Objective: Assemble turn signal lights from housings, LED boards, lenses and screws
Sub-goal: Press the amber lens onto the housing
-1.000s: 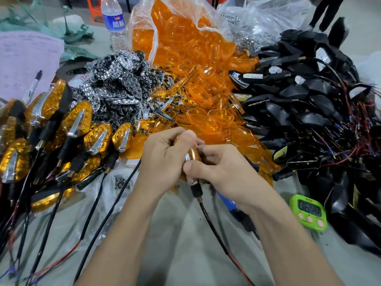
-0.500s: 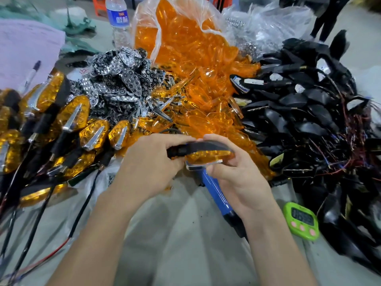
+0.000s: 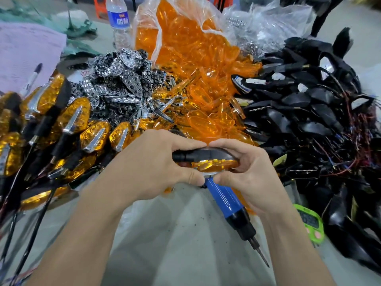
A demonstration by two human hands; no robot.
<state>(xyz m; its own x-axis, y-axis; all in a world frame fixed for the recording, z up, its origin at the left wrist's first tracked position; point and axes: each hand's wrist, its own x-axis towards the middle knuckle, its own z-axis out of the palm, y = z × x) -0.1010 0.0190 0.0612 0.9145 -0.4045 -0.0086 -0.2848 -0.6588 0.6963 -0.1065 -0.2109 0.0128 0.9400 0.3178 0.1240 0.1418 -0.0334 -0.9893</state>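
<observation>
Both hands hold one turn signal (image 3: 208,159) sideways at centre, its black housing on top and orange lens underneath. My left hand (image 3: 152,164) grips the stem end, thumb below and fingers over the top. My right hand (image 3: 249,170) pinches the lens end; the fingertips of both hands meet above the housing. A heap of loose orange lenses (image 3: 198,87) spills from a clear bag behind. Chrome reflector boards (image 3: 119,83) are piled to its left, black wired housings (image 3: 305,104) to its right. Finished amber lights (image 3: 74,120) lie at left.
A blue electric screwdriver (image 3: 228,201) lies on the grey table (image 3: 175,244) just under my hands, tip pointing toward me. A green timer (image 3: 311,221) sits at right. A water bottle (image 3: 119,21), a marker (image 3: 33,79) and pink paper (image 3: 24,54) are at the back left.
The light was turned from upright, stem down, to lying sideways with the lens facing down. Both hands rose slightly and now pinch it from both ends.
</observation>
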